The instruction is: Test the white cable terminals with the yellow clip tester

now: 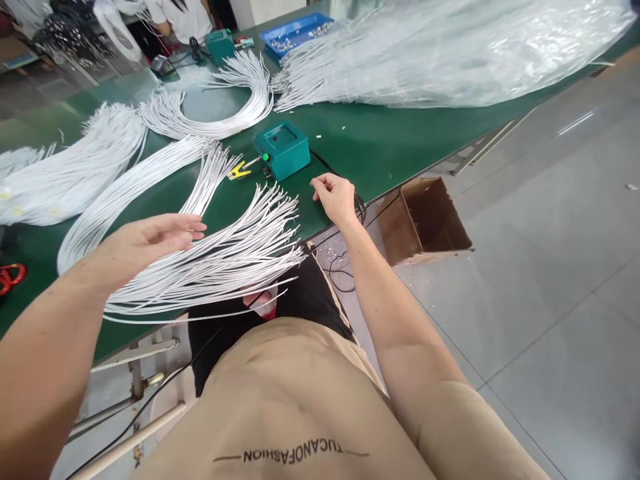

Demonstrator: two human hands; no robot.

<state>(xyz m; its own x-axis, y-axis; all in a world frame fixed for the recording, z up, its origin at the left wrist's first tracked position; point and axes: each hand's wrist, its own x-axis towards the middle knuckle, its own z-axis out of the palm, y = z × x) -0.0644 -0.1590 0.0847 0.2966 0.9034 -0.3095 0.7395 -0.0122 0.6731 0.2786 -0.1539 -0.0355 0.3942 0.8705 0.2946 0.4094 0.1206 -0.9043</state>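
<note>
My left hand (167, 235) hovers over a fanned bundle of white wires (225, 257) near the table's front edge, its fingers stretched out and holding nothing visible. To the right, my right hand (333, 195) is closed with thumb and fingertips together above the table edge; anything between them is too small to make out. A teal box-shaped device (283, 150) with a yellow clip-like piece (239, 171) stands on the green table (395, 137), beyond my right hand. A smaller wire bundle (207, 181) lies just left of the yellow piece.
More white wire bundles (75, 170) lie at the left. At the back are a blue tray (295, 33), a second teal device (220, 45) and a large plastic-wrapped bundle (425, 60). An open cardboard box (400, 233) stands on the floor. A person (183, 20) is beyond the table.
</note>
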